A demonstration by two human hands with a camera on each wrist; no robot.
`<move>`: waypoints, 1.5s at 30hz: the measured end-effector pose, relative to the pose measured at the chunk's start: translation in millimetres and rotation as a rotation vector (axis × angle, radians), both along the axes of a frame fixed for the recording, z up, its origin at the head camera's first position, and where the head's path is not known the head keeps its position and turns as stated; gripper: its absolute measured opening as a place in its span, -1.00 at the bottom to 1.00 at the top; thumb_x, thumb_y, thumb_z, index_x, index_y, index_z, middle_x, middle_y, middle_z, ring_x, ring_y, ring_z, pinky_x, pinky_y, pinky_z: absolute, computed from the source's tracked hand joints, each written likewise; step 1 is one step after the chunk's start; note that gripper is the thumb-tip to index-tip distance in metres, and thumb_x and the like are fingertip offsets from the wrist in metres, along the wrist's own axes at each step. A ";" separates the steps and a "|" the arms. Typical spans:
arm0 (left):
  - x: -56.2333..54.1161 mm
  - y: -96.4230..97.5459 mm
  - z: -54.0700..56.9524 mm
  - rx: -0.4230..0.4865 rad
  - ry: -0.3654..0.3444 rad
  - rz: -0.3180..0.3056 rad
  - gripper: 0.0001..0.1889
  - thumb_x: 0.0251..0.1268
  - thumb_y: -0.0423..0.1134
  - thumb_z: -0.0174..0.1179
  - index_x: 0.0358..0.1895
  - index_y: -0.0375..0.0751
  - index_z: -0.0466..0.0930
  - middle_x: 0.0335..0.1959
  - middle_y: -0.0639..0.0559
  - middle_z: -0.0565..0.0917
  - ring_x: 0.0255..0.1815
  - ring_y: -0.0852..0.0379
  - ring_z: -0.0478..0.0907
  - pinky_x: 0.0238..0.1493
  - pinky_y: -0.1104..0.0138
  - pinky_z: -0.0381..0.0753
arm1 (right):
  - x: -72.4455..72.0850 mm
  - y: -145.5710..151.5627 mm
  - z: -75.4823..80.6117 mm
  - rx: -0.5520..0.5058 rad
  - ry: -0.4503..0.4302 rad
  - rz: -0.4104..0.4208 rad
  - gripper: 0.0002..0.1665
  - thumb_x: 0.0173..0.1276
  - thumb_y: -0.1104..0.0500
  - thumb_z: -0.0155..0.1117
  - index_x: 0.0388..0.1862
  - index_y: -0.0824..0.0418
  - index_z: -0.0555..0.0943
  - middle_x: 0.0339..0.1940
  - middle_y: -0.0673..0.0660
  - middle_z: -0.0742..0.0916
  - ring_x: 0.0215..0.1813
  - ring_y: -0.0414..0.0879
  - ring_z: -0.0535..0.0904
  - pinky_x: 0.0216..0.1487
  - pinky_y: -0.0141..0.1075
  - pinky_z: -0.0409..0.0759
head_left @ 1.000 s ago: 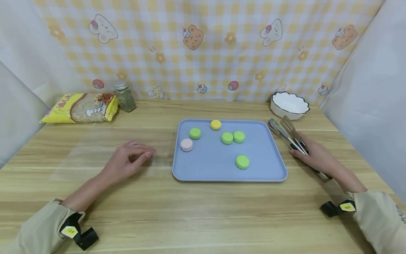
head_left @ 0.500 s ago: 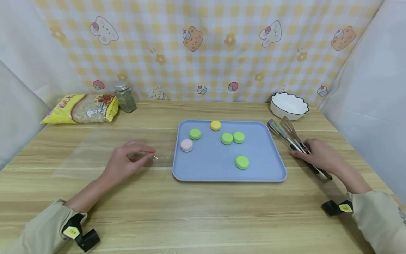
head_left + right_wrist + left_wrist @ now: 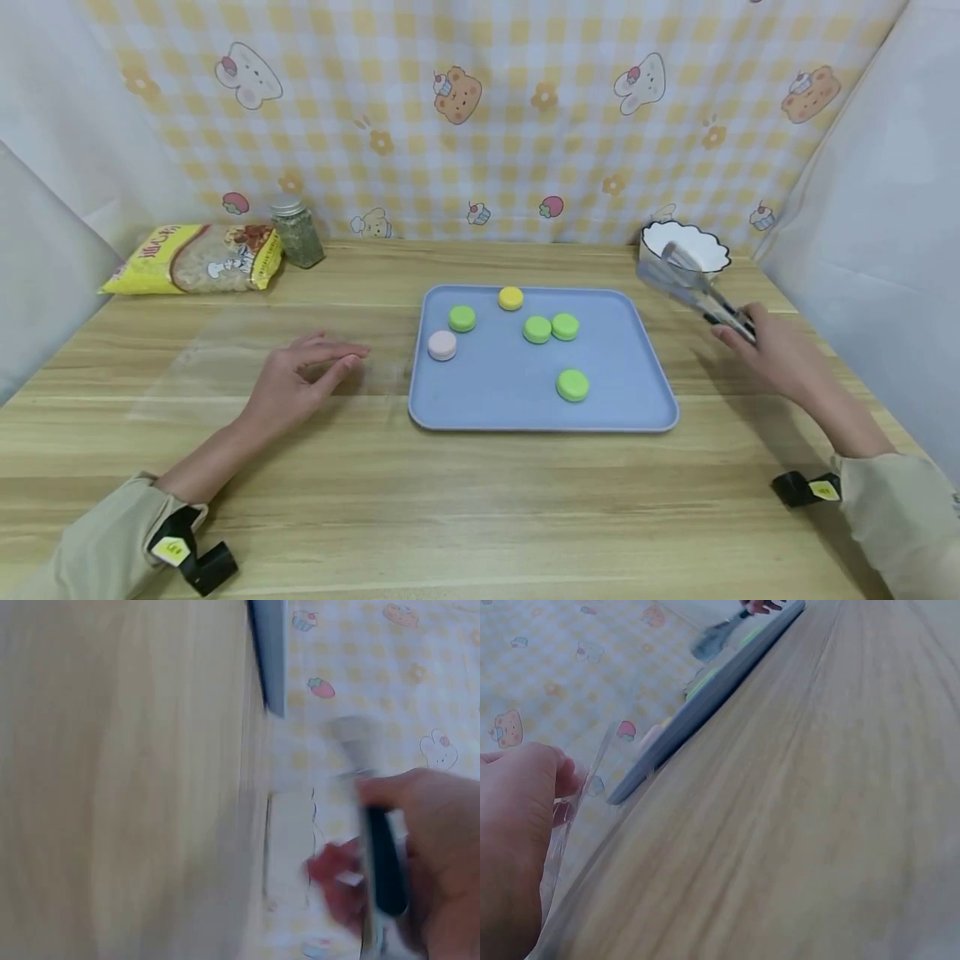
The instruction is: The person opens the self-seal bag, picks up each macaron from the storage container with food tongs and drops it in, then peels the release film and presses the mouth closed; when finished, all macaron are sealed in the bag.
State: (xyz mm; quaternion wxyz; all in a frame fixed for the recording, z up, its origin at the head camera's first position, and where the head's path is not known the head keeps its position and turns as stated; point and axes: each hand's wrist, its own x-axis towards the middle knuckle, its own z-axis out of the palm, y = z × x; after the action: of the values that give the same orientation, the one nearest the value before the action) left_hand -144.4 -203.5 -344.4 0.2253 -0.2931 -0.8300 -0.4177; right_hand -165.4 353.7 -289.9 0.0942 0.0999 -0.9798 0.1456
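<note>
My right hand (image 3: 787, 358) grips a pair of metal tongs (image 3: 723, 312) with black handle parts, lifted off the table and blurred. The tongs' head points up-left and overlaps the white bowl in the head view. My left hand (image 3: 296, 383) rests low at the left of the tray, thumb and fingers pinching the edge of a clear plastic bag (image 3: 202, 375). In the left wrist view the clear plastic (image 3: 570, 817) runs past the fingertips. The blue tray (image 3: 495, 400) holds several green macarons (image 3: 573, 385), one yellow macaron (image 3: 511, 298) and one pale pink macaron (image 3: 442, 345).
A scalloped white bowl (image 3: 697, 242) with a dark rim stands at the back right. At the back left lie a yellow food packet (image 3: 195, 258) and, beside it, a glass jar of green herbs (image 3: 297, 233). A checked curtain (image 3: 487, 142) hangs behind the table.
My right hand has raised the tongs from the table, moving slightly up and right, and the tongs' spread arms have come closer together. The left hand stays nearly still.
</note>
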 end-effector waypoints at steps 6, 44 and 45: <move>-0.3 -2.4 -1.6 -0.012 0.006 0.008 -0.77 0.08 -0.50 0.28 -0.19 -0.21 0.71 -0.23 0.03 0.71 -0.15 0.32 0.60 0.29 0.10 0.21 | 6.6 -4.0 16.6 -0.100 0.061 0.096 -0.55 0.28 0.09 0.28 0.02 0.32 0.43 -0.57 0.10 0.58 -0.66 -0.16 0.39 -0.67 -0.33 0.30; -0.3 -0.9 -2.3 -0.003 0.030 0.015 -0.73 -0.05 -0.53 0.35 -0.22 -0.20 0.72 -0.27 0.02 0.72 -0.18 0.35 0.60 0.26 0.27 0.26 | 39.4 -53.3 33.8 -0.088 -0.321 0.467 -0.49 0.13 -0.03 0.39 0.03 0.19 0.63 -0.62 -0.20 0.53 -0.64 -0.35 0.33 -0.68 -0.43 0.35; -0.3 -0.4 -2.1 0.000 0.029 0.017 -0.73 -0.06 -0.53 0.36 -0.23 -0.21 0.72 -0.28 0.01 0.72 -0.19 0.33 0.61 0.26 0.28 0.26 | 39.7 -52.8 33.6 -0.095 -0.333 0.465 -0.49 0.15 -0.02 0.38 0.04 0.19 0.62 -0.67 -0.21 0.48 -0.67 -0.36 0.30 -0.70 -0.43 0.32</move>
State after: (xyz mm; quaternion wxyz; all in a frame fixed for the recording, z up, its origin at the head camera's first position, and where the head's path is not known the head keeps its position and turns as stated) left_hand -144.7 -203.9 -346.6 0.2409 -0.2920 -0.8291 -0.4114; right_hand -125.6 300.9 -256.2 -0.0994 0.2918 -0.9247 0.2232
